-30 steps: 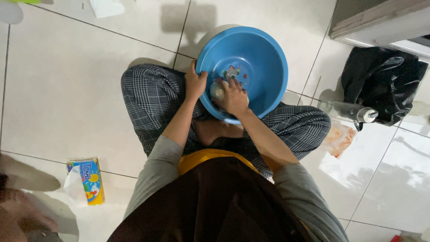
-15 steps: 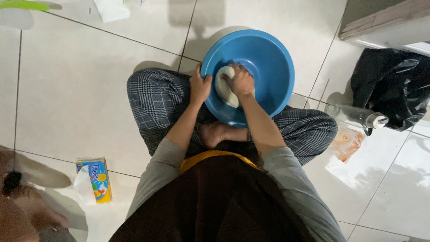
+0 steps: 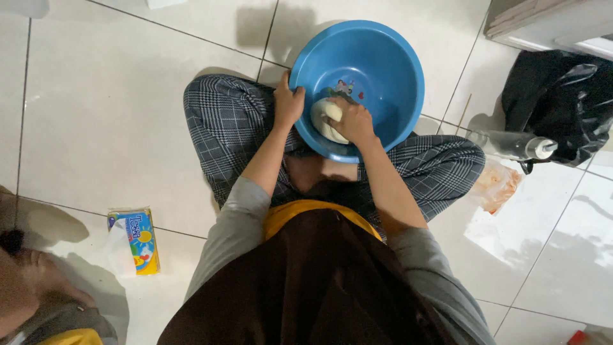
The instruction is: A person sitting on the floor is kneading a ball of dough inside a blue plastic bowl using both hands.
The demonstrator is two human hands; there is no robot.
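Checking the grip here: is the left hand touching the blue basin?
Touching. The head view shows the left hand gripping the rim of the blue basin, fingers curled over its edge.

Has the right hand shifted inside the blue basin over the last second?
Cannot tell: the right hand presses the pale dough at the blue basin's near wall, much as before; the camera itself moved.

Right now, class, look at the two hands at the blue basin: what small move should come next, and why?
Probably a fold and press of the dough back toward the basin's middle. The right hand bears down on the pale lump, which sits against the near wall of the blue basin, while the left hand grips the rim and steadies it.
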